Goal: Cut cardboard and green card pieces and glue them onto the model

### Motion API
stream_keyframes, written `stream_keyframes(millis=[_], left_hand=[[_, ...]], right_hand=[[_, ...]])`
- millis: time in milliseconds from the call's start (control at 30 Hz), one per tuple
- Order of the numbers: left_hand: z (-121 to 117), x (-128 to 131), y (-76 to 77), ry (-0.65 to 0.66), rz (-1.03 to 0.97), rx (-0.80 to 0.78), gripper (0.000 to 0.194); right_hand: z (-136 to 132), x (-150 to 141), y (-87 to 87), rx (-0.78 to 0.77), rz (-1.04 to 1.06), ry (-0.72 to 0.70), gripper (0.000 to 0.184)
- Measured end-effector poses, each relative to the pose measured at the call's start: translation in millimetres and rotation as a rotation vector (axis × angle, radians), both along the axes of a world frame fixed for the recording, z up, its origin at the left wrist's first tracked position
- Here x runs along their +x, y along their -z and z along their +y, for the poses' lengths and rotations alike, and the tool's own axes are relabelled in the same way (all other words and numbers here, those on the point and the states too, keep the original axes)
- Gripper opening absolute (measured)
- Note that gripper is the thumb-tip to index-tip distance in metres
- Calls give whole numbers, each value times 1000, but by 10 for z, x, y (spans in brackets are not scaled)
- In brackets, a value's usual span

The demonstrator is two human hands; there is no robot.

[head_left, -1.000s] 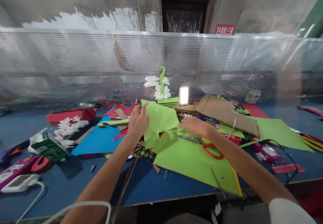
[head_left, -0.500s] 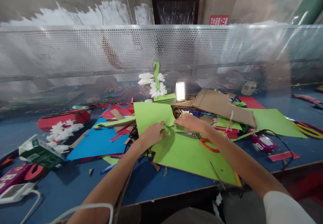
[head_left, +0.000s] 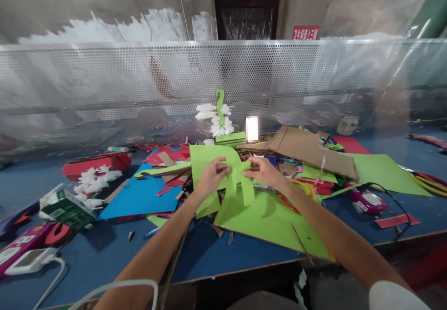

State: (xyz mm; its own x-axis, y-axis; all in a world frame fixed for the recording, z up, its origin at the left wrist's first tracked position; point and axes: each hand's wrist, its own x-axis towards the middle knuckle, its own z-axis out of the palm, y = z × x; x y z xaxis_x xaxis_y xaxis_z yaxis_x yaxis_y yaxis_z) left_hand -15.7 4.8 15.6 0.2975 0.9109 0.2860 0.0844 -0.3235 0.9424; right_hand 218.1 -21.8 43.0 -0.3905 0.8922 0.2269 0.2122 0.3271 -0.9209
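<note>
My left hand (head_left: 213,177) pinches a cut sheet of light green paper (head_left: 199,157), which curls up and has a slit or notch in its near side. A narrow green paper strip (head_left: 248,192) hangs down from the fingers of my right hand (head_left: 263,171), which are closed on it. Whether this strip is still joined to the sheet I cannot tell. Both hands are raised a little above a green-faced cardboard sheet (head_left: 261,221). On that sheet, partly behind my right forearm, lie scissors with orange handles (head_left: 288,204).
Brown cardboard (head_left: 310,149) and red scraps (head_left: 171,158) lie behind the hands. Blue paper (head_left: 139,198), a green box (head_left: 68,210) and a purple tool (head_left: 26,242) are leftward. A green stand with white flowers (head_left: 221,124) rises before a perforated metal screen (head_left: 115,86).
Both hands have lifted the green paper off the cardboard sheet. A strip now hangs below my right hand. The view has shifted slightly.
</note>
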Motion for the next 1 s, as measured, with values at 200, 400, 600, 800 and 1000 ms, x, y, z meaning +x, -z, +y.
stream_keyframes(millis=[200, 400, 600, 800, 1000], left_hand=[[-126, 194, 42, -16, -9, -12, 50], [-155, 229, 103, 60, -46, -81, 56], [-201, 315, 174, 98, 63, -6, 54], [-169, 297, 204, 98, 83, -2, 46], [-166, 302, 208, 66, 62, -25, 47]], right_hand=[[45, -125, 259, -9, 79, 114, 56], [76, -110, 233, -36, 155, 174, 53], [81, -115, 242, 101, 150, 249, 44], [53, -90, 238, 65, 218, 245, 43], [58, -79, 218, 70, 186, 296, 43]])
